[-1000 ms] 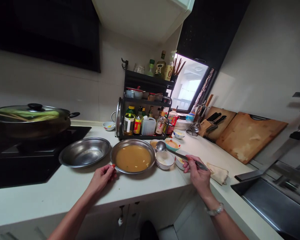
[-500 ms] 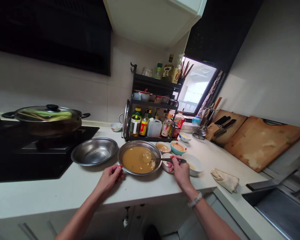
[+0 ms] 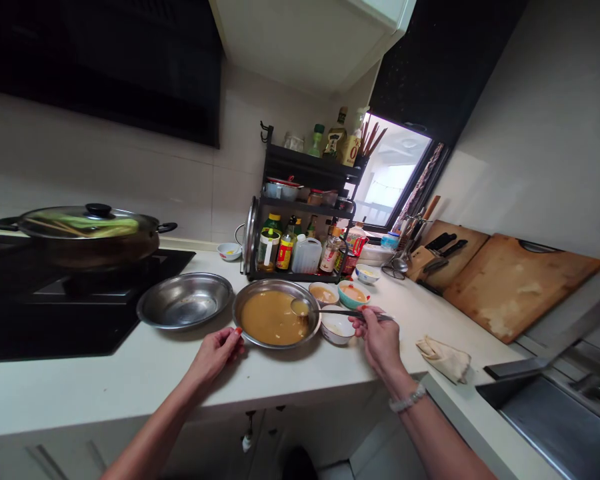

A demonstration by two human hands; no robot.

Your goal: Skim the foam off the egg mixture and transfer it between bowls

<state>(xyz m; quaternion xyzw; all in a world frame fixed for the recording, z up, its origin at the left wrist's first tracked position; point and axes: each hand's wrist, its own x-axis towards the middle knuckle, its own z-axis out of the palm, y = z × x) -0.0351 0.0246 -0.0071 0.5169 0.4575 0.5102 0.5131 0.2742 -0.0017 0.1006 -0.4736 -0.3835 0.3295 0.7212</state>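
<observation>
A metal basin holds brownish-yellow liquid with a few pale bits in it. My left hand pinches its near-left rim, thumb on top and the other fingers curled below. My right hand is closed around the dark handle of a ladle. Some liquid lies in the ladle's round bowl, over the right part of the basin. Close by on the right stand a white bowl, a bowl of orange-brown liquid and a turquoise-rimmed bowl with similar liquid.
An empty metal basin stands to the left, beside the stove with a lidded pan. Behind is a black rack of bottles. Rightward lie a folded cloth, cutting boards, a knife block and the sink.
My right hand has shifted right with the ladle, whose bowl now sits higher and further right in the basin. My left hand stays at the rim. The view has turned slightly.
</observation>
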